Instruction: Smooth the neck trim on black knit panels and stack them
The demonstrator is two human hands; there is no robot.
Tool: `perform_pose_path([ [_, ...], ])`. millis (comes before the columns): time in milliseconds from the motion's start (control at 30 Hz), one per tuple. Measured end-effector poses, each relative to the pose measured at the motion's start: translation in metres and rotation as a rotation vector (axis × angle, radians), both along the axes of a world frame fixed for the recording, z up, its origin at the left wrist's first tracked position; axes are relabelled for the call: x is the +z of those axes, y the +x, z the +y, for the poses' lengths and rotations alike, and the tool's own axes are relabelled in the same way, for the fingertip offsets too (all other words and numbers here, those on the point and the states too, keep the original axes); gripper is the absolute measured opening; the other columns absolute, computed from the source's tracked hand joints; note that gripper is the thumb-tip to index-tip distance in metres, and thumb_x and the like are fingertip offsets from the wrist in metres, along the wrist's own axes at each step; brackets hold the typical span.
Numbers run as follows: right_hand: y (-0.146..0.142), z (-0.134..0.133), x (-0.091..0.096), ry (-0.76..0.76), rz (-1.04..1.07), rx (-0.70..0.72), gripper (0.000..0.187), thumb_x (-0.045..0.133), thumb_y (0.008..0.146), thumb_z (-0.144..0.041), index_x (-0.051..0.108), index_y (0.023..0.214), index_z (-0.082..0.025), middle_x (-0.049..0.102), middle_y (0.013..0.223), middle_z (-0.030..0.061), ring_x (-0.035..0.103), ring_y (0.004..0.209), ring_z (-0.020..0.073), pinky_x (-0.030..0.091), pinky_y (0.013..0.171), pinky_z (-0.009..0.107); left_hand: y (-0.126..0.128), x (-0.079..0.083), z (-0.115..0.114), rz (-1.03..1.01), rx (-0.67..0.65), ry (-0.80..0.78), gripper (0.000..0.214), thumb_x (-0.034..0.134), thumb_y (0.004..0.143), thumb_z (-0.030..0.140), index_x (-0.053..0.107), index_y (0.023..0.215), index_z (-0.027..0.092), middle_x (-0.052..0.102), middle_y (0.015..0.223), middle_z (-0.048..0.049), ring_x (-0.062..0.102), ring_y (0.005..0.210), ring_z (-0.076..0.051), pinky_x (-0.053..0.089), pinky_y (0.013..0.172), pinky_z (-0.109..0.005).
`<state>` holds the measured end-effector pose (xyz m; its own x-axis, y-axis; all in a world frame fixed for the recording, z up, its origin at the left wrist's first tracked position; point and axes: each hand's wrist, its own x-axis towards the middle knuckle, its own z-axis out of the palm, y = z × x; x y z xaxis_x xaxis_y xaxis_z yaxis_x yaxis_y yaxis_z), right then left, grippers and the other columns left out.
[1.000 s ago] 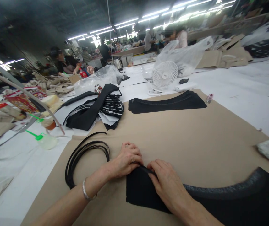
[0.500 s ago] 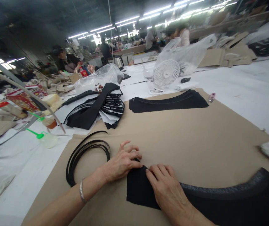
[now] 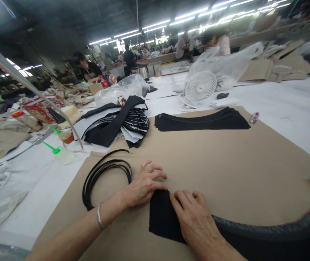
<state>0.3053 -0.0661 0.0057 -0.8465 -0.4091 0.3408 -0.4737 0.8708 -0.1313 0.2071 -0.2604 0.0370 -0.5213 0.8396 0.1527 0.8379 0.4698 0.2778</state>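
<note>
A long black fabric piece (image 3: 163, 219) with a curved, greyish upper edge lies in front of me. Its left end sits under my hands and the rest runs off to the lower right. My left hand (image 3: 145, 185) rests at the upper left corner, its thumb along the top edge and its fingers apart, with brown paper showing between thumb and forefinger. Close beside it, my right hand (image 3: 194, 212) has its fingers bent together on the top edge, gripping the fabric against the table. The undersides of its fingertips are hidden.
Brown paper (image 3: 212, 163) covers the work surface. A black strip coil (image 3: 86, 185) lies left of my hands. Beyond are stacked black pieces (image 3: 198, 121), a fanned black-and-white pile (image 3: 103, 128), a white fan (image 3: 200, 87) and green-tipped bottles (image 3: 64, 156). People work farther back.
The camera view has shifted slightly, moving the scene to the right. My left fingers have come off the fabric's corner a little, the thumb staying at its edge. My right hand stays in place.
</note>
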Motion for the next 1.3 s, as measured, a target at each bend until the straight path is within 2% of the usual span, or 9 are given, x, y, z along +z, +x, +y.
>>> perform_pose_path([
  [133, -0.003, -0.001, 0.005, 0.016, -0.066, -0.013, 0.034, 0.053, 0.071, -0.003, 0.064, 0.101, -0.016, 0.060, 0.089, 0.0053, 0.049, 0.084, 0.0216, 0.030, 0.079, 0.038, 0.001, 0.004, 0.002, -0.093, 0.128, 0.098, 0.028, 0.045, 0.087, 0.008, 0.063, 0.099, 0.025, 0.064, 0.103, -0.0007, 0.051, 0.106, -0.016, 0.019, 0.105, -0.043],
  [267, -0.007, -0.003, 0.011, -0.040, -0.166, -0.036, 0.035, 0.053, 0.074, -0.005, 0.062, 0.106, -0.018, 0.060, 0.094, 0.0052, 0.049, 0.086, 0.0219, 0.030, 0.078, 0.038, 0.011, 0.008, -0.001, -0.048, 0.187, 0.127, 0.031, 0.043, 0.084, 0.004, 0.061, 0.100, 0.023, 0.063, 0.099, -0.0020, 0.052, 0.100, -0.016, 0.025, 0.097, -0.039],
  [467, -0.007, -0.010, 0.013, -0.067, -0.161, -0.028, 0.028, 0.052, 0.086, -0.019, 0.057, 0.113, -0.019, 0.060, 0.097, 0.0048, 0.049, 0.088, 0.0223, 0.029, 0.080, 0.039, 0.028, 0.004, -0.012, 0.023, 0.180, 0.065, 0.035, 0.041, 0.083, 0.004, 0.062, 0.102, 0.024, 0.059, 0.103, -0.0043, 0.050, 0.100, -0.018, 0.022, 0.098, -0.043],
  [633, -0.008, -0.011, 0.008, -0.029, -0.148, -0.035, 0.029, 0.052, 0.087, -0.019, 0.057, 0.116, -0.018, 0.059, 0.097, 0.0046, 0.049, 0.090, 0.0229, 0.029, 0.080, 0.041, 0.028, -0.002, -0.012, 0.074, 0.166, 0.029, 0.034, 0.041, 0.088, 0.007, 0.062, 0.106, 0.026, 0.061, 0.103, -0.0036, 0.050, 0.101, -0.018, 0.022, 0.098, -0.043],
  [900, -0.011, -0.008, 0.011, -0.163, -0.328, -0.073, 0.036, 0.047, 0.090, -0.018, 0.054, 0.126, -0.021, 0.059, 0.105, 0.0055, 0.049, 0.095, 0.0215, 0.032, 0.080, 0.038, 0.032, -0.007, -0.015, 0.121, 0.128, -0.051, 0.028, 0.042, 0.093, 0.014, 0.058, 0.114, 0.024, 0.062, 0.107, -0.0044, 0.048, 0.110, -0.019, 0.019, 0.102, -0.043],
  [1133, -0.009, -0.008, 0.003, -0.072, -0.208, -0.044, 0.042, 0.049, 0.086, -0.011, 0.054, 0.127, -0.020, 0.061, 0.102, 0.0050, 0.050, 0.092, 0.0223, 0.032, 0.080, 0.041, 0.035, -0.008, -0.015, 0.106, 0.159, -0.054, 0.028, 0.042, 0.093, 0.014, 0.058, 0.115, 0.024, 0.063, 0.105, -0.0044, 0.048, 0.109, -0.019, 0.021, 0.101, -0.043],
  [1300, -0.007, -0.012, 0.002, 0.038, -0.076, -0.013, 0.051, 0.048, 0.075, -0.003, 0.054, 0.126, -0.012, 0.062, 0.099, 0.0079, 0.049, 0.088, 0.0245, 0.034, 0.079, 0.045, 0.034, -0.006, -0.014, 0.053, 0.191, -0.012, 0.034, 0.044, 0.089, 0.009, 0.060, 0.112, 0.028, 0.065, 0.103, -0.0013, 0.050, 0.106, -0.018, 0.020, 0.099, -0.042],
])
